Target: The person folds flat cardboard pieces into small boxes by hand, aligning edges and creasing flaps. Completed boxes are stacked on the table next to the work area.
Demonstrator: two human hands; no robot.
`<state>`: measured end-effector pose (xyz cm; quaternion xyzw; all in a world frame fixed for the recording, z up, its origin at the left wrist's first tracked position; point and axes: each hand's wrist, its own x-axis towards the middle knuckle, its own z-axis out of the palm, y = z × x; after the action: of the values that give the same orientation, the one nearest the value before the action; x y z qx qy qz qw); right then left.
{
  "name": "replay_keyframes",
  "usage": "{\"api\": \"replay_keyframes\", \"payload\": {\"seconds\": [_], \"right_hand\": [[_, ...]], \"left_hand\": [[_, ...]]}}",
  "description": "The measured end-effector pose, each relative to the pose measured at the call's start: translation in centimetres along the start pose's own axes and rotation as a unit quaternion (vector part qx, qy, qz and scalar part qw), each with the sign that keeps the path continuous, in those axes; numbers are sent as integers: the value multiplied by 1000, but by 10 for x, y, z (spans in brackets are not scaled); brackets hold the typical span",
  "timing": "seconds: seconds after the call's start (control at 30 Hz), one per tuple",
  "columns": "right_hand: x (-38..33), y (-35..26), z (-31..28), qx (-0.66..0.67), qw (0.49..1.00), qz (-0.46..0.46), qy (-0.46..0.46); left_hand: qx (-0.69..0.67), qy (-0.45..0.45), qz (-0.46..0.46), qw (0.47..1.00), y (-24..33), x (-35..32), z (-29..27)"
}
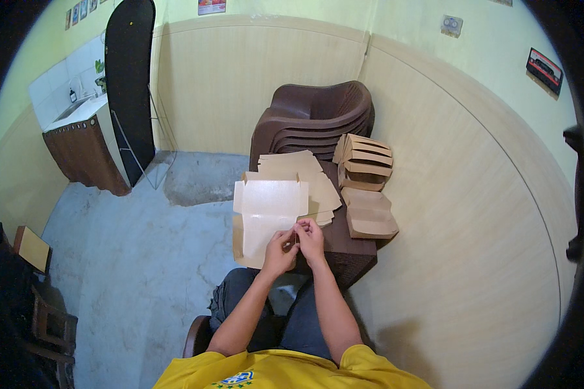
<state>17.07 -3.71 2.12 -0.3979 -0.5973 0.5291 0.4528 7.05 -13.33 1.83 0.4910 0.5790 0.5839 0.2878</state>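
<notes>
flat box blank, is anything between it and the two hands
Nothing visible. The left hand and the right hand both pinch the near edge of the flat box blank directly, on the brown table.

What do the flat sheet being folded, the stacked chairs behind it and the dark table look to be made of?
Flat box blank in both hands: thin paperboard, brown outside with a paler, slightly glossy inner face, going by its creases and cut tabs. Stacked dark brown chairs: moulded plastic, smooth with a soft sheen. Dark brown table: probably plastic with a woven-look texture; too dim to be sure.
</notes>
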Motion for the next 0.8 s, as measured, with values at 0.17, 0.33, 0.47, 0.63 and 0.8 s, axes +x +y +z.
{"api": "replay_keyframes", "payload": {"seconds": [0.17, 0.33, 0.47, 0.63, 0.8], "right_hand": [[-12, 4, -11, -23, 994, -27, -105], [-25, -4, -14, -92, 989, -28, -110], [-30, -9, -10, -117, 991, -38, -54], [-26, -8, -6, -162, 985, -55, 8], [-32, -14, -1, -156, 979, -129, 16]], "left_hand": [[-313, 20, -155, 937, -14, 15, -4], [-51, 76, -203, 975, 2, 47, -21], [224, 67, -106, 966, 9, 68, -32], [210, 45, -187, 959, 10, 74, -32], [236, 56, -237, 941, 22, 86, -33]]}}
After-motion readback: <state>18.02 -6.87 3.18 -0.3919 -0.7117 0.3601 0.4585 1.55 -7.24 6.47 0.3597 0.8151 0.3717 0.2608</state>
